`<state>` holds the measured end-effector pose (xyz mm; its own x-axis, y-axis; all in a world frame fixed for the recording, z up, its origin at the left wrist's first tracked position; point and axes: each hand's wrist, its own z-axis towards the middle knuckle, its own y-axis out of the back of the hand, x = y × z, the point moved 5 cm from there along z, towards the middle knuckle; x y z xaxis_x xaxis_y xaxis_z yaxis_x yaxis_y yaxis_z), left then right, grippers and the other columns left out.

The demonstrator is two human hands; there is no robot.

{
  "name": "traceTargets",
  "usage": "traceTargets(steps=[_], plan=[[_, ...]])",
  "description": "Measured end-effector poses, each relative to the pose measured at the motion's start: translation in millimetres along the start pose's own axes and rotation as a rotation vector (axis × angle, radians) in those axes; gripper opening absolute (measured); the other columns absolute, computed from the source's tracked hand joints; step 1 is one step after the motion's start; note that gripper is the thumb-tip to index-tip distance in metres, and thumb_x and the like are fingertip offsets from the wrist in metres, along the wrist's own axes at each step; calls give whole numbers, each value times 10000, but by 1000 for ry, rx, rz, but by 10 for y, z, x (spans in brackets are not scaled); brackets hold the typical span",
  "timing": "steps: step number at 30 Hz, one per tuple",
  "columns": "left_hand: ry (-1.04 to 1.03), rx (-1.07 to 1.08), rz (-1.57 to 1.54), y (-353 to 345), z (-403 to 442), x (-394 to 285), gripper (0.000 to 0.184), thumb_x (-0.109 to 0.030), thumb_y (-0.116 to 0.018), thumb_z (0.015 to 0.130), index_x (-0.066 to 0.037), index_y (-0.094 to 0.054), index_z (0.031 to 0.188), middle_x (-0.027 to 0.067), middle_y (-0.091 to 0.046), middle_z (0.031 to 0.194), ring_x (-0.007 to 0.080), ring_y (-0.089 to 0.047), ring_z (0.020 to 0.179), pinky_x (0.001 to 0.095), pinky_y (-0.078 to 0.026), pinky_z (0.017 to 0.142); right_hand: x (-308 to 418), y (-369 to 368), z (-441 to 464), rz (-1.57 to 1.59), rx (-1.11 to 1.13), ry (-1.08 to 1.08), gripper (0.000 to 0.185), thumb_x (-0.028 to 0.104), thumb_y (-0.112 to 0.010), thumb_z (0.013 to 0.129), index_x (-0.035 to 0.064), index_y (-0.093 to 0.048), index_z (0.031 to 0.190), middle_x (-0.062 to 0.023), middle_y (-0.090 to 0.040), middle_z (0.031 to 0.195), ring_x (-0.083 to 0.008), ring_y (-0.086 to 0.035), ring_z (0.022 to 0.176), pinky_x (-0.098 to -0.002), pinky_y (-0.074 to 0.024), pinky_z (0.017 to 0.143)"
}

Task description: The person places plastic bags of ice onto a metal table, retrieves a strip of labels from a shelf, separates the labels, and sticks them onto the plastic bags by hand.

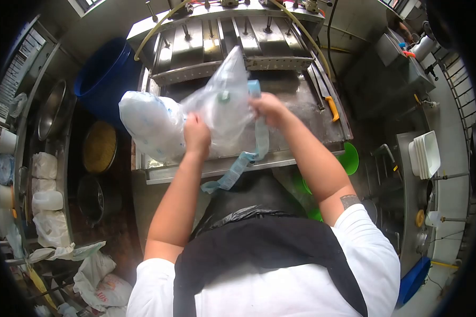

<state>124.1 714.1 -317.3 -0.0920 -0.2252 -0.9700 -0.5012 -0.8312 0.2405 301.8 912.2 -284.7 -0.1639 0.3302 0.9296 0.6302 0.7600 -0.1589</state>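
A clear plastic bag with a small green mark stands up over the metal worktop. My left hand is closed on its lower left part. My right hand is closed at the bag's right edge, around a light-blue translucent strip. One end of this strip pokes up above my fingers; the rest hangs down over the worktop's front edge in segments. A bulky whitish plastic bag with blue print rests left of my left hand. Whether my right fingers also pinch the clear bag is blurred.
A knife with a yellow handle lies along the worktop's right edge. Behind stands a metal machine with hoses. A blue barrel is at the left, a green container low at the right. White trays sit farther right.
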Motion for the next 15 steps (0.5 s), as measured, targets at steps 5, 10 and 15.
traceTargets(steps=[5,10,15], plan=[[309,150,-169,-23,-195,232,215,-175,-553,1020,-35,-689,930,95,-613,707,210,-559,519,357,-406,443,-807,-7,-27,11,108,-239,276,345,-744,1017,76,-707,1067,-12,-661,880,-150,-576,707,-359,-491,627],[504,321,-331,-79,-39,459,266,-217,-486,1050,-36,-632,1179,88,-696,1077,221,-687,907,465,-525,636,-873,-109,-277,202,75,-224,358,396,-763,1006,59,-679,1094,-29,-634,885,-168,-544,702,-359,-487,651],[607,381,-807,160,-694,-54,226,-162,-498,1061,-106,-611,1249,79,-685,1128,233,-665,918,443,-530,649,-874,-26,-537,368,95,-154,325,375,-778,997,83,-681,1103,-28,-645,919,-171,-572,769,-360,-503,688]])
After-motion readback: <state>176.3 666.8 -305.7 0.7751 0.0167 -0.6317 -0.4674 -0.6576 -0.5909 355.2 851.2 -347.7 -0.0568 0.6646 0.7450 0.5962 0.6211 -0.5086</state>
